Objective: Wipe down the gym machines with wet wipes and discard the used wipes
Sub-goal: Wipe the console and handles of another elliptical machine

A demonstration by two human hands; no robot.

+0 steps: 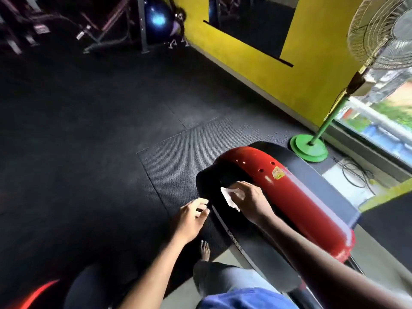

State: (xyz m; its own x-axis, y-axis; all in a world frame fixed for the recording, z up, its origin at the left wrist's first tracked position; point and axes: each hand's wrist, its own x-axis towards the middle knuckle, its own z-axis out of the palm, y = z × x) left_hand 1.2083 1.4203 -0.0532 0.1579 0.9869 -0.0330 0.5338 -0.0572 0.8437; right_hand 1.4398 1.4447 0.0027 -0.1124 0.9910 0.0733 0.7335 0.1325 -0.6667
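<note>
Right now my right hand point(249, 200) is down on the black side panel point(225, 175) of the machine, just beside its glossy red cover point(296, 197). Its fingers are grasping a crumpled white wet wipe point(230, 197) and pressing it flat against the black surface; the wipe sticks out from under the fingers toward the left. My right forearm runs back across the red cover toward the lower right corner.

My left hand point(191, 219) hovers near the left edge of the same black panel, apart from the wipe. Its fingers are released, loosely bent and holding nothing, with the fingertips close to the panel's rim; I cannot tell whether they touch it.

The red cover has a few small holes and a yellowish sticker point(277, 173) on its upper part. A silver strip with lettering too blurred to read runs along the lower black edge of the machine. Below my hands I can see a bare foot point(205, 250) on the black rubber floor mat point(89, 130) and my knees in grey trousers.

Beyond the machine, a pedestal fan with a green base point(308, 150) stands by the yellow wall point(256, 63), next to a window. Loose cables point(354, 175) lie on the floor near it. Far off at upper left sit dark gym frames and a blue exercise ball point(157, 18).
</note>
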